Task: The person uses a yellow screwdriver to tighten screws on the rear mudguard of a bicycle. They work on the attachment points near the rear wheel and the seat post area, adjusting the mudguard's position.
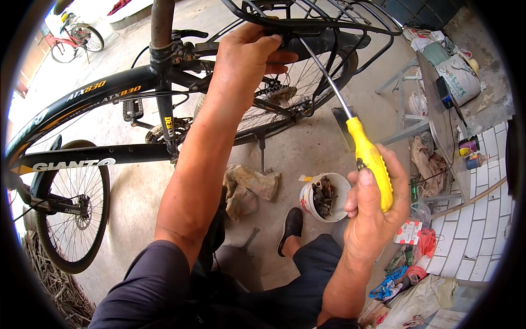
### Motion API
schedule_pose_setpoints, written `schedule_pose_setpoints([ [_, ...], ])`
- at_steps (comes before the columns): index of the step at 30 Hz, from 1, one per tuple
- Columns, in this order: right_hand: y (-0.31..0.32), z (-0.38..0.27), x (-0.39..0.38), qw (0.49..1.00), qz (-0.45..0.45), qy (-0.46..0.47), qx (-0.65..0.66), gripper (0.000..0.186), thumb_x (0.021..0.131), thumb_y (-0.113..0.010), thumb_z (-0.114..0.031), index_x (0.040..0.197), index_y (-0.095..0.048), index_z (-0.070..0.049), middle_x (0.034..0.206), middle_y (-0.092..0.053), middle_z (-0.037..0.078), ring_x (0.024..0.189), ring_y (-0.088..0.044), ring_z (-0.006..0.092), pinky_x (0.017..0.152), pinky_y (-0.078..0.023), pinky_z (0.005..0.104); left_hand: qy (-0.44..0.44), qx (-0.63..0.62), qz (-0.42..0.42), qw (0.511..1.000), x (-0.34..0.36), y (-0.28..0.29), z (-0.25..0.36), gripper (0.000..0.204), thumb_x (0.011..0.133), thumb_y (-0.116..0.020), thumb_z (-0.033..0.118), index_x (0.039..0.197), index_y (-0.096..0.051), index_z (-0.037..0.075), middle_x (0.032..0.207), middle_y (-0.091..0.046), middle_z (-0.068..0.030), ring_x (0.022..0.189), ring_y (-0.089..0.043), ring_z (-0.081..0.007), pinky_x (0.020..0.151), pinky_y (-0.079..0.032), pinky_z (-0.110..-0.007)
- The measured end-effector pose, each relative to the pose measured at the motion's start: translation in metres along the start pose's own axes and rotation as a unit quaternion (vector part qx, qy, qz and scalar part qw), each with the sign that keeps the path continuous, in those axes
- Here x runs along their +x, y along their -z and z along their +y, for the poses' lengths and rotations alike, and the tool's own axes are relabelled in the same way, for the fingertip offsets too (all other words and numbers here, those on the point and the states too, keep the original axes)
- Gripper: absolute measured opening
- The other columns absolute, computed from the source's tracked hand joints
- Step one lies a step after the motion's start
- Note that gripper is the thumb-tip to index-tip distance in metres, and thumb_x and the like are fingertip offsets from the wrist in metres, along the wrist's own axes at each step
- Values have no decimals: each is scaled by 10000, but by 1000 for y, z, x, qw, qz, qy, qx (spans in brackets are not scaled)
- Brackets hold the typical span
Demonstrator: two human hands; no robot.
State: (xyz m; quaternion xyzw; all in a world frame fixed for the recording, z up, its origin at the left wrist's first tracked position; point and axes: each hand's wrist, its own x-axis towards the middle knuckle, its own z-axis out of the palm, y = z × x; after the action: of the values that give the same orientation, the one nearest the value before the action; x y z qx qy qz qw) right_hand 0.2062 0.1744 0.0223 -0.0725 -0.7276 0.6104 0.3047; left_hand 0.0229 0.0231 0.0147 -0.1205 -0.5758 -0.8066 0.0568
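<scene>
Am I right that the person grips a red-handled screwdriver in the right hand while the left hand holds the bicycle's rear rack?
Not quite: the head view shows the screwdriver has a yellow handle, not red. The rest holds: the right hand grips it, and the left hand holds the bicycle's rear rack.

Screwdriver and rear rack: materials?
Screwdriver: handle looks like glossy yellow moulded plastic; shaft is bright bare metal, likely steel, given its silvery shine. Rear rack: thin bent rods, seemingly metal with a black painted or coated finish; the alloy cannot be told.
</scene>
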Motion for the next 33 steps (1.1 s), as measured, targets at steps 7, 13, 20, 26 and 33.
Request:
schedule_pose_setpoints([
  [7, 1, 3, -1, 1000, -8, 15, -2, 357, 879, -603, -51, 1218, -533, 39, 853, -614, 139, 514, -460, 47, 465, -386, 168, -26, 71, 23, 997, -2, -6, 0, 243, 873, -580, 61, 1086, -573, -56, 983, -660, -114, 742, -687, -181, 591, -509, -263],
  [13, 3, -3, -5, 999, -32, -23, 11, 402, 845, -655, -6, 1220, -524, 60, 1016, -631, 119, 742, -591, 93, 622, -490, 209, -74, 132, 27, 988, 2, -3, -9, 249, 865, -589, 54, 1089, -573, -54, 980, -676, -120, 688, -686, -163, 571, -510, -262],
  [20, 3, 6, -8, 987, -34, 99, -122, 429, 819, -693, -23, 1206, -533, 74, 1057, -646, 132, 868, -631, 159, 780, -520, 279, -74, 144, 28, 986, 1, -4, -11, 211, 903, -560, 69, 1091, -581, -26, 991, -663, -98, 729, -698, -179, 583, -503, -251],
  [26, 0, 10, -9, 956, -50, 219, -190, 464, 785, -720, -16, 1202, -536, 74, 1079, -650, 171, 877, -653, 196, 779, -527, 305, -52, 107, 23, 993, 2, -5, -12, 203, 919, -555, 78, 1101, -588, -6, 990, -656, -78, 746, -699, -181, 600, -494, -243],
  [33, 0, 10, -10, 931, -73, 261, -243, 495, 775, -731, -28, 1214, -526, 72, 1074, -652, 172, 876, -661, 233, 768, -530, 323, -52, 105, 21, 993, 3, -3, -13, 204, 917, -557, 70, 1104, -587, -6, 979, -657, -77, 726, -696, -178, 587, -490, -241],
])
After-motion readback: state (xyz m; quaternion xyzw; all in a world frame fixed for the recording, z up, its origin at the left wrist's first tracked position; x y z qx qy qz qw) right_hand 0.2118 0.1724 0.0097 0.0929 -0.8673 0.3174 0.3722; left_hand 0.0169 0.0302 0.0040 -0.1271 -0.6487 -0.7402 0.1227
